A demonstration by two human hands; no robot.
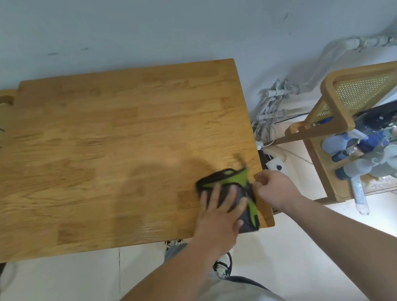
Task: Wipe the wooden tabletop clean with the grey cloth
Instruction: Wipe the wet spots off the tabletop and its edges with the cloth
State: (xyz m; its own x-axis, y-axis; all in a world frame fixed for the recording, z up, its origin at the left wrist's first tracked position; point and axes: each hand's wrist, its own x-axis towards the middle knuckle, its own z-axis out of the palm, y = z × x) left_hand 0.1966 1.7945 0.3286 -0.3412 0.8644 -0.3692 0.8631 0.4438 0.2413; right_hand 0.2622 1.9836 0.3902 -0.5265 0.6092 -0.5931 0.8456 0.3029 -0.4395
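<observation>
grey cloth (222, 177) under flat left hand (217, 220), right hand (275, 187) pinching edge

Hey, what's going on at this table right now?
A person stands at the wooden tabletop, working with a grey cloth that has green trim. The cloth lies near the table's near right corner. The left hand presses flat on top of the cloth with fingers spread. The right hand, fingers curled, seems to pinch the cloth's right edge. The cloth looks a little blurred, so a wipe is probably under way.
</observation>
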